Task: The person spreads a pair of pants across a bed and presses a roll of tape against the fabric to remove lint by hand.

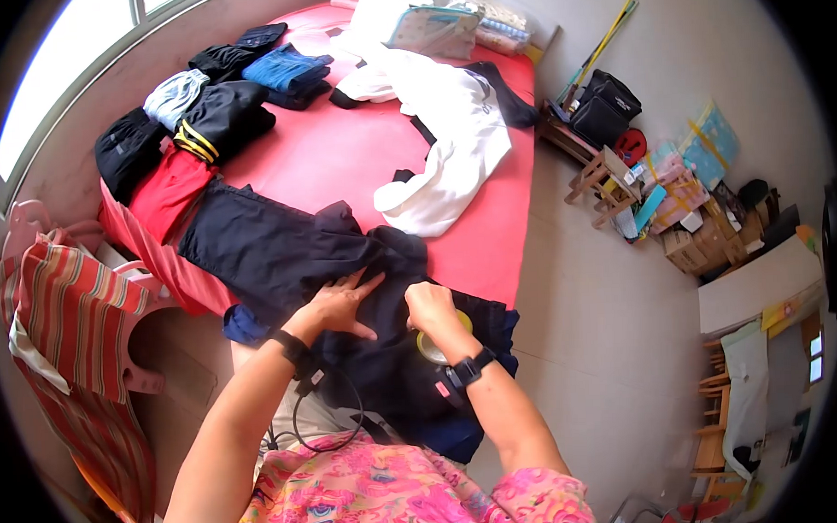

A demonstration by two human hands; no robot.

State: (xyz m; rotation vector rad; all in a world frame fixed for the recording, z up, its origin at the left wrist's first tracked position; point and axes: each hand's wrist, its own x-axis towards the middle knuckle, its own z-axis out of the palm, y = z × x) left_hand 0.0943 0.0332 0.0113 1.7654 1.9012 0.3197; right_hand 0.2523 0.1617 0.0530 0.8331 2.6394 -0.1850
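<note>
Dark navy trousers [271,248] lie spread across the near edge of the bed and down over my lap. My left hand [340,308] rests on them with its fingers spread. Just to its right, my right hand [429,305] is closed in a fist against the same cloth; whatever is inside the fist is hidden. A round yellow-rimmed thing [431,348] shows partly beneath my right wrist, too covered to name. Dark bands circle both wrists, and a black cable hangs near the left one.
A white long-sleeved top [461,149] lies loosely on the pink bed sheet [313,154]. Folded jeans [287,71], red clothing [172,189] and dark garments line the window side. Left stands a pink chair [149,331] with striped cloth; boxes [704,247] are stacked along the right wall.
</note>
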